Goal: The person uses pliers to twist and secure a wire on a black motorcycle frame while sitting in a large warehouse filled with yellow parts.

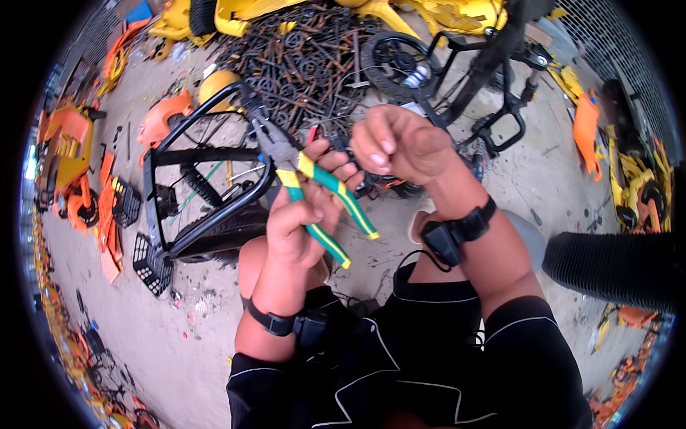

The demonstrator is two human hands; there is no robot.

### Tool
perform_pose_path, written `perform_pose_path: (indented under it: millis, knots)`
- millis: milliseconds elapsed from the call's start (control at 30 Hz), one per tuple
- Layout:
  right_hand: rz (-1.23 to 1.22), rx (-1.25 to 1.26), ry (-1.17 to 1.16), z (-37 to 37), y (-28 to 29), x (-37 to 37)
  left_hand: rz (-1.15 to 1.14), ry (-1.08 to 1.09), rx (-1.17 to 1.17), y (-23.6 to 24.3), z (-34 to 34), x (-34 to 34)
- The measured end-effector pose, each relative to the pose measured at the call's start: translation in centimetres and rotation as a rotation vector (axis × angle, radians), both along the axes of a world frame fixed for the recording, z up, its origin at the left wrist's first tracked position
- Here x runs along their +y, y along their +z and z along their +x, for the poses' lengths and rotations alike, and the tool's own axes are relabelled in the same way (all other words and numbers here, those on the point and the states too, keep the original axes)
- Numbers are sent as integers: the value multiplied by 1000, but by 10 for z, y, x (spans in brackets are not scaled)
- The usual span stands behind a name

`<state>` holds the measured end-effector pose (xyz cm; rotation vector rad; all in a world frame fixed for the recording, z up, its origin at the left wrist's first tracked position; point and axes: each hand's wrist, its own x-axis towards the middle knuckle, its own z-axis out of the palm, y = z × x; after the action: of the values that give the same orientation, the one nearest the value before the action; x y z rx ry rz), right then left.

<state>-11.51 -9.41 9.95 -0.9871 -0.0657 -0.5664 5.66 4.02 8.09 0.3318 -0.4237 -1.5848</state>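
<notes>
My left hand holds combination pliers with green and yellow handles. The handles are spread, and the metal jaws point up and away to the left. Beside them, my right hand is raised with its fingers curled in. Anything within those fingers is too hidden to make out. Below and left of the pliers stands a black tubular frame with a coil spring inside it. Past my right hand is another black frame with a wheel next to it.
A heap of rusty bolts and metal parts lies ahead on the concrete floor. Yellow plastic panels are behind it. Orange panels and a black crate lie left. A ribbed black tyre is close on the right.
</notes>
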Motion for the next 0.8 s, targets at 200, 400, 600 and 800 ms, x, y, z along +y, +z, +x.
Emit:
perform_pose_path:
  millis: [200,400,600,800]
  knots:
    - [-22,-6,-25,0,-4,-4,22,-41,-163,2,-7,1]
    - [-106,2,-65,-3,-9,-8,-27,217,-984,22,-20,22]
    - [-218,166,-53,-12,-7,-12,-351,560,-1825,23,-21,27]
    - [-257,295,-51,-14,-3,-11,-399,679,-2062,25,-17,27]
